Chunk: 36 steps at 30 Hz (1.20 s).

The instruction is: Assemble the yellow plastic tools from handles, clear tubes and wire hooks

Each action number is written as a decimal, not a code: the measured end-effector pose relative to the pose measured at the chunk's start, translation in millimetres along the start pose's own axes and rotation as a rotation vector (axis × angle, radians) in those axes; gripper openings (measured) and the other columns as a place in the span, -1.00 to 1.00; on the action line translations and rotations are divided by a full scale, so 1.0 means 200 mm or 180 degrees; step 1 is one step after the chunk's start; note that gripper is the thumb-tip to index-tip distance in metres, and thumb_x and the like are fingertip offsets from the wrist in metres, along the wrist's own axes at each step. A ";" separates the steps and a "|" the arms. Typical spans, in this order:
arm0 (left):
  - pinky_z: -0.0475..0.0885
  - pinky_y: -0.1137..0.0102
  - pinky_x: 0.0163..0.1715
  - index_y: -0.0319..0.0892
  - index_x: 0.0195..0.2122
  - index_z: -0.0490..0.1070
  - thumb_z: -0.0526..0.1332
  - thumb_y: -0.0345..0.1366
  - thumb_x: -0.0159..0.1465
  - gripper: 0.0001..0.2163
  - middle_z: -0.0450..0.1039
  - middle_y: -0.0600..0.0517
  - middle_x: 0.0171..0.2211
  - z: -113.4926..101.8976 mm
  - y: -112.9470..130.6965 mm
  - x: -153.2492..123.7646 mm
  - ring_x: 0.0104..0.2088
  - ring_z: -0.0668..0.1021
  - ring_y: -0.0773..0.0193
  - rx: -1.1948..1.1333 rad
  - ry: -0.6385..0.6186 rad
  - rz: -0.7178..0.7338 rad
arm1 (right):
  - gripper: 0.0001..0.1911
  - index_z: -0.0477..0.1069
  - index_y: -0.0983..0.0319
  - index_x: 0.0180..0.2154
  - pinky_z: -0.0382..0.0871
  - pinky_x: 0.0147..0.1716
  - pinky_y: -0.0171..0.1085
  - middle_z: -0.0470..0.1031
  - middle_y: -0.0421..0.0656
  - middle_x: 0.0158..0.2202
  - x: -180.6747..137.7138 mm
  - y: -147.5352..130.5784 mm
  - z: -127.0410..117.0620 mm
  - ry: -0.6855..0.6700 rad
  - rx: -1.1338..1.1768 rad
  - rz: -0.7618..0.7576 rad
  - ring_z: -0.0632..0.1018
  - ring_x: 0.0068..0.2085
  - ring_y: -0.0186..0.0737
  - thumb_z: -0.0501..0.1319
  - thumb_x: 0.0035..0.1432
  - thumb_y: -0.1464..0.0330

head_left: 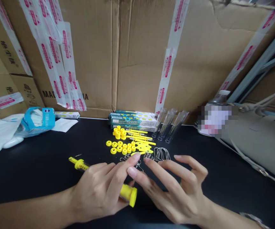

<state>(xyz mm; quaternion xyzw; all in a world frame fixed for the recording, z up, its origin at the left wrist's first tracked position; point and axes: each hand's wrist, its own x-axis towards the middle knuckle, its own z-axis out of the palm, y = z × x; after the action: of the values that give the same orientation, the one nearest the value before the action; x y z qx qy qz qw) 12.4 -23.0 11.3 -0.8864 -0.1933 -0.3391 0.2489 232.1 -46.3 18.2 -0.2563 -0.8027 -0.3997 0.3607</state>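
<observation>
My left hand point(99, 189) is wrapped round a clear tube with yellow end caps point(128, 192); its yellow tip point(77, 163) sticks out to the left. My right hand point(175, 187) hovers just right of it with fingers spread and stretched out, holding nothing, its fingertips near a heap of thin wire clips point(161, 154). Beyond the hands lie several yellow plastic rings point(119, 147) and yellow rods point(139, 137) on the black table point(32, 171).
Three clear tubes point(169, 125) lean at the back beside stacked green and white boxes point(132, 120). A blue-labelled plastic bag point(36, 121) and white paper lie at the left. Taped cardboard boxes point(137, 54) wall off the back. A grey pad point(258, 143) lies on the right.
</observation>
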 end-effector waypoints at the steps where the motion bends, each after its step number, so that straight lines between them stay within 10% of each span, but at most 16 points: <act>1: 0.60 0.37 -0.46 -0.49 0.06 0.24 0.00 -0.37 0.38 -0.70 0.62 -0.31 -0.13 0.00 0.00 0.00 -0.32 0.68 0.21 -0.0019 -0.0025 -0.0015 | -0.63 0.45 0.11 0.13 0.17 -0.15 -0.03 0.55 -0.14 -0.15 0.00 0.00 0.00 -0.0007 0.0003 -0.0002 0.39 -0.22 -0.15 0.16 0.32 0.42; 9: 0.56 0.45 -0.35 -0.32 0.07 0.31 0.10 -0.35 0.32 -0.68 0.63 -0.06 -0.16 -0.05 -0.01 -0.02 -0.33 0.67 0.28 -0.0770 -0.0039 -0.0389 | -0.40 0.38 -0.21 0.13 0.18 -0.08 -0.05 0.51 -0.23 -0.14 -0.01 0.01 0.01 0.0051 -0.0253 0.0085 0.35 -0.21 -0.16 0.36 0.15 0.46; 13: 0.51 0.55 -0.20 -0.06 0.01 0.42 0.18 -0.43 0.22 -0.67 0.64 0.14 -0.17 -0.15 -0.01 0.06 -0.32 0.66 0.36 -0.1503 -0.0143 -0.1312 | -0.30 0.36 -0.33 0.11 0.19 -0.02 -0.03 0.44 -0.23 -0.05 -0.01 0.03 0.04 0.0032 -0.0294 0.0268 0.34 -0.16 -0.16 0.40 0.09 0.48; 19: 0.29 0.60 -0.70 -0.01 -0.15 0.61 0.20 -0.18 0.24 -0.77 0.46 0.21 -0.67 -0.30 -0.01 0.25 -0.73 0.36 0.46 -0.2843 -0.1085 -0.3170 | -0.24 0.31 -0.33 0.15 0.23 -0.05 0.00 0.38 -0.15 -0.04 0.02 0.06 0.05 0.0095 -0.0169 0.0569 0.33 -0.12 -0.08 0.36 0.08 0.54; 22: 0.31 0.58 -0.65 -0.04 -0.30 0.64 0.24 -0.11 0.20 -0.78 0.54 0.16 -0.56 -0.32 -0.05 0.31 -0.73 0.34 0.50 -0.3205 -0.1208 -0.3671 | -0.20 0.31 -0.38 0.13 0.24 -0.05 0.02 0.37 -0.16 -0.05 0.02 0.07 0.05 0.0115 -0.0227 0.0572 0.33 -0.13 -0.07 0.38 0.05 0.55; 28: 0.24 0.62 -0.68 -0.12 -0.35 0.65 0.35 -0.09 0.14 -0.78 0.31 0.19 -0.78 -0.30 -0.12 0.32 -0.73 0.30 0.48 -0.3731 -0.1759 -0.3750 | -0.26 0.39 -0.36 0.07 0.23 -0.03 0.00 0.37 -0.19 -0.03 0.00 0.07 0.05 0.0128 -0.0279 0.0476 0.34 -0.11 -0.10 0.38 0.03 0.55; 36: 0.24 0.65 -0.70 -0.09 -0.36 0.65 0.39 -0.07 0.10 -0.78 0.60 0.08 -0.47 -0.30 -0.13 0.29 -0.67 0.30 0.51 -0.3609 -0.1914 -0.3863 | -0.30 0.43 -0.33 0.03 0.24 -0.02 0.00 0.36 -0.21 -0.02 -0.01 0.06 0.06 0.0126 -0.0224 0.0447 0.36 -0.13 -0.13 0.39 0.01 0.56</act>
<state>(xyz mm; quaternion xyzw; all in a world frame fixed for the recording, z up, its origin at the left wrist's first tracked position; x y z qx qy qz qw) 9.7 -27.0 98.7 -0.6726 -0.4906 -0.2101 -0.5126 237.4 -29.7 18.5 -0.3166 -0.7610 -0.4064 0.3945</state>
